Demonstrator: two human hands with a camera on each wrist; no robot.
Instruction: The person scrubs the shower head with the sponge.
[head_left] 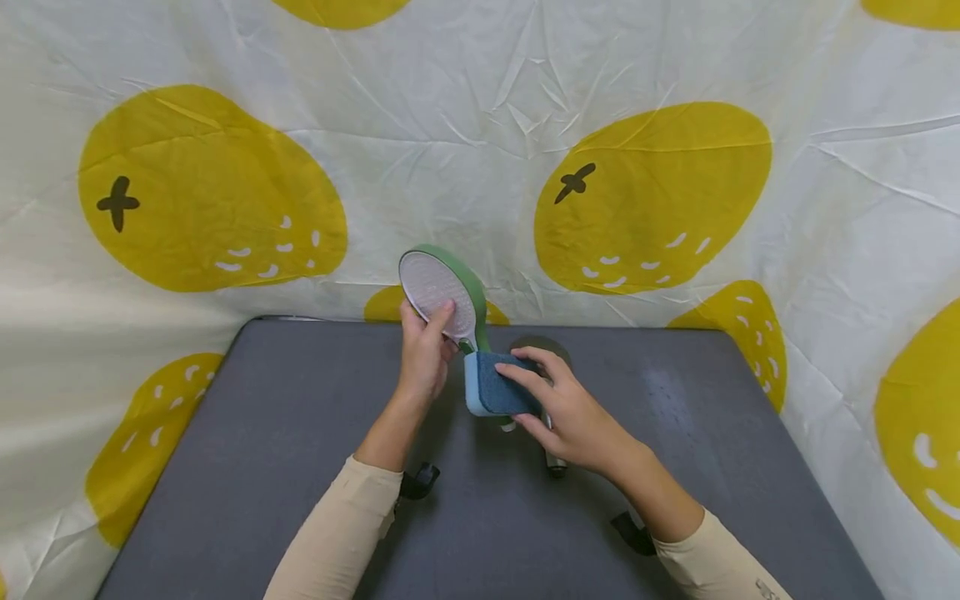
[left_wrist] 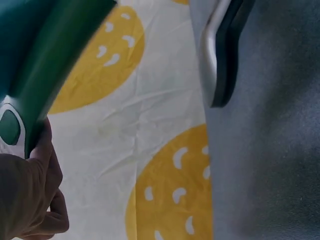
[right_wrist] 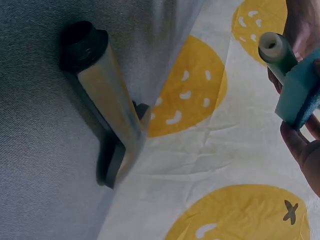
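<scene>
My left hand grips a green shower head near its neck, the thumb lying on the pale round spray face. The shower head is raised above the table, its face turned to the left. A blue sponge is pinched between the fingers and thumb of my right hand. It lies over the green handle, hiding most of it in the head view. The handle's pale threaded-looking end sticks out past the sponge in the right wrist view.
Behind and partly under my right hand, a second shower head, silvery with a black end, lies on the grey table. A white curtain with yellow fruit prints hangs close along the table's back edge and both sides.
</scene>
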